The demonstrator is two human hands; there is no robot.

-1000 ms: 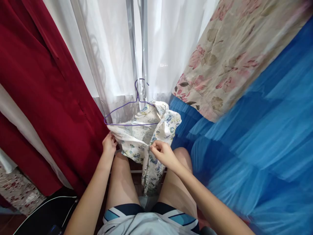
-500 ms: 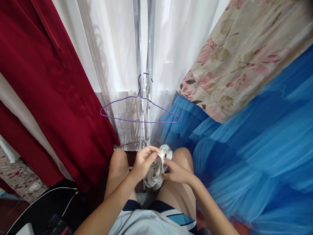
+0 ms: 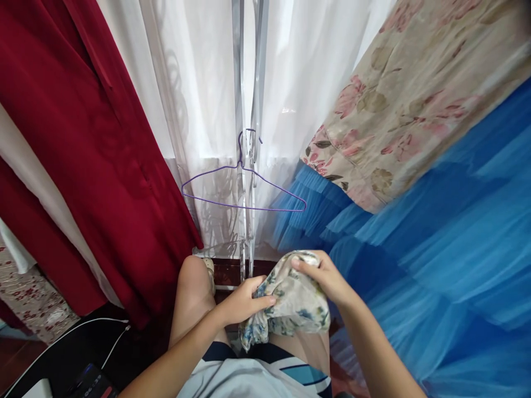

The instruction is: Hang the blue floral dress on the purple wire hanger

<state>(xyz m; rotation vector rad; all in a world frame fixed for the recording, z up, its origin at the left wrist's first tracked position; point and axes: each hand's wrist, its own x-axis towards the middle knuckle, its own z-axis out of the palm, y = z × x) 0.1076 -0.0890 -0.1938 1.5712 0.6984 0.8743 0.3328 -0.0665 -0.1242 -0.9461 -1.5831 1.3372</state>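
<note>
A white floral garment (image 3: 290,301) with blue and green flowers lies bunched over my right thigh. My left hand (image 3: 240,301) grips its left side, thumb on top. The fingers of my right hand (image 3: 326,276) are closed over its upper right edge. Above them a bare purple wire hanger (image 3: 243,190) hangs by its hook on the upright chrome pole (image 3: 249,138) of a clothes rack, in front of a white sheer curtain (image 3: 199,99).
A dark red garment (image 3: 83,155) hangs at the left. A blue tulle skirt (image 3: 435,249) and a beige floral cloth (image 3: 415,94) fill the right. A dark object with a white cable (image 3: 112,345) lies on the floor at the lower left.
The floral garment came off the purple hanger, which now hangs bare. Both hands brought it down to my lap and bunched it; it is now spread over my right thigh.
</note>
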